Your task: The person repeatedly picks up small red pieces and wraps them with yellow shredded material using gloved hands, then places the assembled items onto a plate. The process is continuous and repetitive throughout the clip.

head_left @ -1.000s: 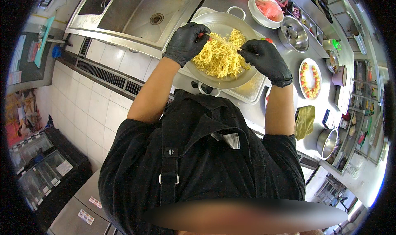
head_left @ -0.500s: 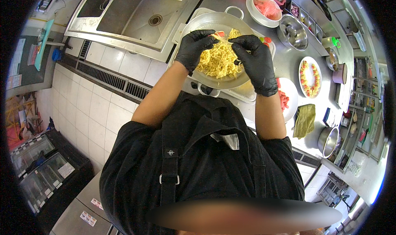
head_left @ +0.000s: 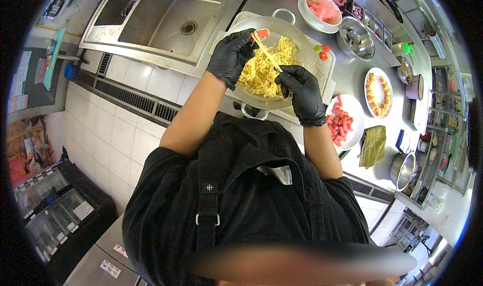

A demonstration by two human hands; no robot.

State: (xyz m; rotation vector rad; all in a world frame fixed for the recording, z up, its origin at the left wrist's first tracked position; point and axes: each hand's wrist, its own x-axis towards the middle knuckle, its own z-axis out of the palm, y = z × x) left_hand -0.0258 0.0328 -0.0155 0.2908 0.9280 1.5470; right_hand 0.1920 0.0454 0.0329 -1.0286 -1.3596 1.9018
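My left hand (head_left: 232, 57), in a black glove, is closed at its fingertips on a short red sausage piece (head_left: 262, 33). A strip of yellow noodles (head_left: 268, 56) runs from the sausage down to my right hand (head_left: 301, 92). That hand, also gloved in black, pinches the strip's lower end. Both hands are above a wide metal pan (head_left: 306, 44) with two loop handles. Inside it lies a heap of yellow noodles (head_left: 264, 80). Right of my right hand, a white plate (head_left: 357, 112) bears several red sausage pieces (head_left: 339, 126).
Beneath the pan is a tray (head_left: 326, 77) with red and green bits (head_left: 324, 54). An oval plate (head_left: 368, 92) carries a ring of noodle-wrapped pieces. Steel bowl (head_left: 356, 47), bowl with pink plastic (head_left: 322, 9), green cloth (head_left: 373, 146) and steel pot (head_left: 402, 171) stand right. The sink (head_left: 166, 39) is left.
My hands have moved apart, stretching the noodle strip between them. The left has risen slightly with the sausage; the right has moved down and left, uncovering more of the sausage plate.
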